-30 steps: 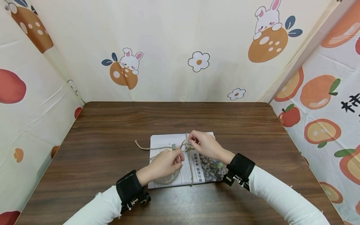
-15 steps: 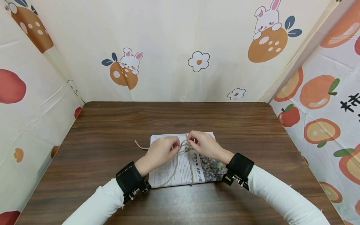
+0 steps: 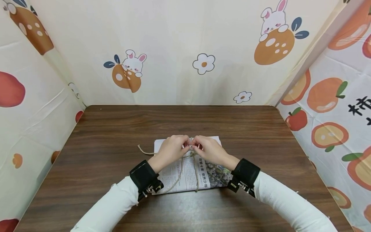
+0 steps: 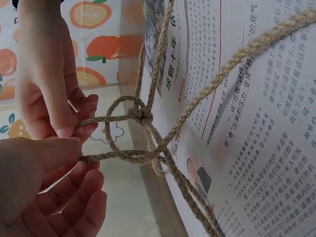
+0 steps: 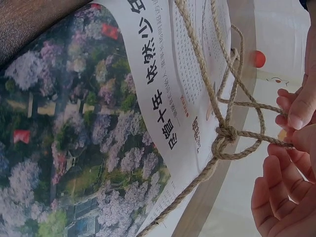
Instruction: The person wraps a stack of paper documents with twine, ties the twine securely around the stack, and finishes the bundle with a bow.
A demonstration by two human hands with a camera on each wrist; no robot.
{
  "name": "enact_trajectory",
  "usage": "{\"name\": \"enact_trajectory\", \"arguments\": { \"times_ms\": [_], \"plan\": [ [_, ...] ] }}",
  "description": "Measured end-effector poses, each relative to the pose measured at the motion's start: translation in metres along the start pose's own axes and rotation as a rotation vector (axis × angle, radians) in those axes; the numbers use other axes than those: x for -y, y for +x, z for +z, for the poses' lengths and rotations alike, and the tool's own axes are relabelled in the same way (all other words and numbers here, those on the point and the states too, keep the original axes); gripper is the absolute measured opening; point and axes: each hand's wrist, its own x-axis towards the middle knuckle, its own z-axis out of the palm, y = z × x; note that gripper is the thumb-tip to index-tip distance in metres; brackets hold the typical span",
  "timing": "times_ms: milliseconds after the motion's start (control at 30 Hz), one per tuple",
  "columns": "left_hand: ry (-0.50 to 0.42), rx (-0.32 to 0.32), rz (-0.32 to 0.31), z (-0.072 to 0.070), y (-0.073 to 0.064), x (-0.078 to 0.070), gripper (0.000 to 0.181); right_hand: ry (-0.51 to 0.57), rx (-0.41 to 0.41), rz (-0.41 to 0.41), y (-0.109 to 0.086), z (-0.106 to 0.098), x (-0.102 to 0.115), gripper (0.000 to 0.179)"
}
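A folded newspaper stack (image 3: 168,180) lies on the table, bound by brown twine (image 3: 196,172) that crosses over its top. At its far part, my left hand (image 3: 173,148) and right hand (image 3: 211,149) meet fingertip to fingertip. In the left wrist view, the left hand (image 4: 54,182) pinches one strand of twine between thumb and forefinger. Just above it the right hand (image 4: 47,84) pinches another strand. Both strands run from a loose loop beside a small knot (image 4: 142,116). The right wrist view shows this knot (image 5: 226,133) against the newspaper's edge.
The brown wooden table (image 3: 116,129) surrounds the stack. A loose twine end (image 3: 143,150) sticks out past the left edge of the paper. Patterned curtains (image 3: 171,38) stand behind and on both sides.
My left hand has moved up and to the right, from the paper's middle to the right hand at the knot, and now pinches a strand there. The right hand has stayed nearly in place.
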Motion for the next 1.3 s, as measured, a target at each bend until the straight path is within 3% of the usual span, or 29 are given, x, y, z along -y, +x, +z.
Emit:
{"name": "enact_trajectory", "arguments": {
  "times_ms": [400,667,833,1067,1300],
  "plan": [
    [-0.014,0.006,-0.019,0.000,0.001,0.006,0.007,-0.091,-0.110,0.076,-0.007,0.002,0.017,0.008],
    [-0.056,0.020,-0.022,-0.001,0.002,0.017,0.006,-0.099,-0.081,0.066,-0.012,0.010,0.026,0.006],
    [-0.082,0.039,-0.009,0.000,0.003,0.024,0.007,-0.124,-0.019,-0.010,-0.016,0.020,0.033,0.001],
    [-0.093,0.063,0.004,0.001,0.004,0.033,0.007,-0.244,0.013,-0.226,-0.021,0.034,0.038,0.007],
    [-0.113,0.093,-0.005,0.002,0.003,0.039,0.007,-0.280,0.091,-0.392,-0.023,0.045,0.044,0.013]
  ]
}}
